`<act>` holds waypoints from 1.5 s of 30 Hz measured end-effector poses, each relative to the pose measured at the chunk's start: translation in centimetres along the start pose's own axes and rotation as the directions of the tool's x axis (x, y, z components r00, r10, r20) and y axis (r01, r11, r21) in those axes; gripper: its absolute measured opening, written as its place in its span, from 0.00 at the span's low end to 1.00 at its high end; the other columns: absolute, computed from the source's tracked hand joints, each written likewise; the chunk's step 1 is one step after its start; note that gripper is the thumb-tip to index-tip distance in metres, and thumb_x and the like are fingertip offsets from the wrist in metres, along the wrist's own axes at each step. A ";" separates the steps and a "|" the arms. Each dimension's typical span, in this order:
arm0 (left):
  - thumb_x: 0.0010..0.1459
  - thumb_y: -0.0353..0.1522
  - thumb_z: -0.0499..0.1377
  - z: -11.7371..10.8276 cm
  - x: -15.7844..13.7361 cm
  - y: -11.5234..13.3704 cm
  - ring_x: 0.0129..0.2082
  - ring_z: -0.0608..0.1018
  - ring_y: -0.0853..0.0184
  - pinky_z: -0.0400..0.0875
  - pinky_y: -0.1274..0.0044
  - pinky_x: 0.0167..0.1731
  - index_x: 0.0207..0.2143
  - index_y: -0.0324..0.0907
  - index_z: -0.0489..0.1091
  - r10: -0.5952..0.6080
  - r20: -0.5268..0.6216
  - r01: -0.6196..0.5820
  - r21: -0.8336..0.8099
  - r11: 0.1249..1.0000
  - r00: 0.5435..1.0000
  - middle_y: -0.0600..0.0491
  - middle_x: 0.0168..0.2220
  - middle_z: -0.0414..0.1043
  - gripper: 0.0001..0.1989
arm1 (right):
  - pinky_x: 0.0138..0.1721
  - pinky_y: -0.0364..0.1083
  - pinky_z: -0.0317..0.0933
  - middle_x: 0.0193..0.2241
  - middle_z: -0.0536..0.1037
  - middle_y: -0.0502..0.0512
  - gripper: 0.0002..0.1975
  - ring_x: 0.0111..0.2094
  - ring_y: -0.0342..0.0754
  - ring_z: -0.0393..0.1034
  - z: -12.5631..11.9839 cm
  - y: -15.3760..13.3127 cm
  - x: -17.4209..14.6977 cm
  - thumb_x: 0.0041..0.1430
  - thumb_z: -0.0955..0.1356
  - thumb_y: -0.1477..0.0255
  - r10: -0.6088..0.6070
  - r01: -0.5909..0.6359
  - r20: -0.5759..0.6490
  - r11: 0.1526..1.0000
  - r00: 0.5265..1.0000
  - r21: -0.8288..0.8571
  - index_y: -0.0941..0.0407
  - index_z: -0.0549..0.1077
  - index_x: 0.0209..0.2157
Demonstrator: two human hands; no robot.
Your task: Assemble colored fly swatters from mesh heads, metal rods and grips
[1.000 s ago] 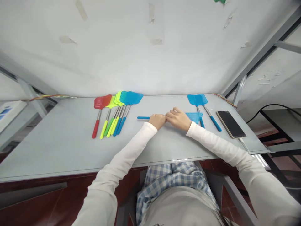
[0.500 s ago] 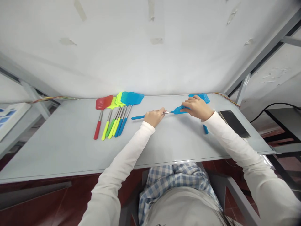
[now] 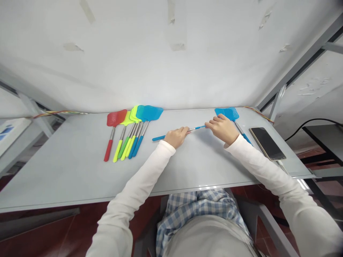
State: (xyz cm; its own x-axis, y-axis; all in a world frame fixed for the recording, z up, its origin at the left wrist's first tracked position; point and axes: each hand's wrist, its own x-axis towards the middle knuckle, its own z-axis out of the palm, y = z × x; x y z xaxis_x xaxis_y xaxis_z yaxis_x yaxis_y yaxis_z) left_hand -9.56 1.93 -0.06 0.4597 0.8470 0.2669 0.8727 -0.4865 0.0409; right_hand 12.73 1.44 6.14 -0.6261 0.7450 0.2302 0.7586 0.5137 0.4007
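Observation:
Between my hands a blue fly swatter (image 3: 159, 138) lies sideways just above the table. My left hand (image 3: 177, 137) is wrapped round its metal shaft, the blue handle sticking out to the left. The fingers of my right hand (image 3: 221, 127) are closed at its head end, and the head itself is mostly hidden by them. Behind my right hand rests another blue fly swatter (image 3: 227, 112), partly covered by the hand. To the left is a fanned row of swatters: a red fly swatter (image 3: 117, 117), yellow and green ones, and blue fly swatters (image 3: 151, 113) at its right end.
A grey table (image 3: 80, 171) runs along a white wall with bits of tape. On the right lies a smartphone (image 3: 268, 143) with a white cable. Thin wires run by the metal frame posts on both sides. A white box (image 3: 13, 134) sits at far left.
The held swatter has turned, so its head no longer shows broadly. My right hand has shifted slightly down, exposing more of the swatter behind it. The view has shifted a little.

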 end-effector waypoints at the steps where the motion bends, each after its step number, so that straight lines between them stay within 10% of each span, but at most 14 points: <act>1: 0.68 0.42 0.40 -0.1 0.0 0.1 0.37 0.79 0.65 0.59 0.77 0.25 0.47 0.44 0.69 -0.002 -0.003 0.002 -0.004 1.000 1.000 0.48 0.38 0.76 0.21 | 0.37 0.48 0.43 0.25 0.76 0.55 0.15 0.29 0.47 0.62 0.0 -0.3 0.1 0.62 0.59 0.82 0.009 -0.009 0.012 1.000 1.000 -0.002 0.58 0.75 0.32; 23: 0.67 0.45 0.36 -1.7 0.4 0.1 0.33 0.77 0.65 0.55 0.76 0.25 0.45 0.48 0.71 -0.015 0.043 0.014 0.024 1.000 0.999 0.48 0.35 0.76 0.26 | 0.41 0.51 0.45 0.36 0.81 0.56 0.16 0.36 0.50 0.67 -0.1 -2.6 2.3 0.60 0.61 0.78 0.034 -0.043 0.058 0.985 0.998 0.165 0.53 0.78 0.41; 34: 0.66 0.46 0.40 -2.6 0.1 -3.4 0.37 0.78 0.63 0.57 0.75 0.27 0.43 0.47 0.72 -0.111 -0.031 0.111 -0.009 0.994 0.993 0.47 0.37 0.78 0.23 | 0.44 0.54 0.46 0.33 0.80 0.59 0.14 0.39 0.54 0.65 0.3 3.8 0.0 0.60 0.61 0.77 0.206 -0.205 -0.022 0.977 0.978 0.052 0.56 0.78 0.36; 45: 0.67 0.36 0.39 -0.7 0.5 -1.8 0.42 0.75 0.63 0.65 0.74 0.42 0.46 0.38 0.67 0.035 -0.173 -0.058 -0.128 0.990 0.984 0.43 0.41 0.74 0.20 | 0.32 0.47 0.44 0.35 0.76 0.59 0.19 0.35 0.49 0.66 0.2 -2.1 2.5 0.70 0.52 0.71 0.008 -0.007 -0.024 0.999 1.000 0.041 0.57 0.70 0.43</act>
State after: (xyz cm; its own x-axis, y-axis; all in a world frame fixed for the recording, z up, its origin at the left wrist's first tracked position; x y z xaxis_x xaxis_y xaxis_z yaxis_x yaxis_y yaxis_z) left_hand -11.02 3.05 0.67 0.4542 0.7796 0.4311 0.8164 -0.5580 0.1488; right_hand 9.62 2.36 5.72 -0.6240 0.7389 0.2544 0.7698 0.5252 0.3626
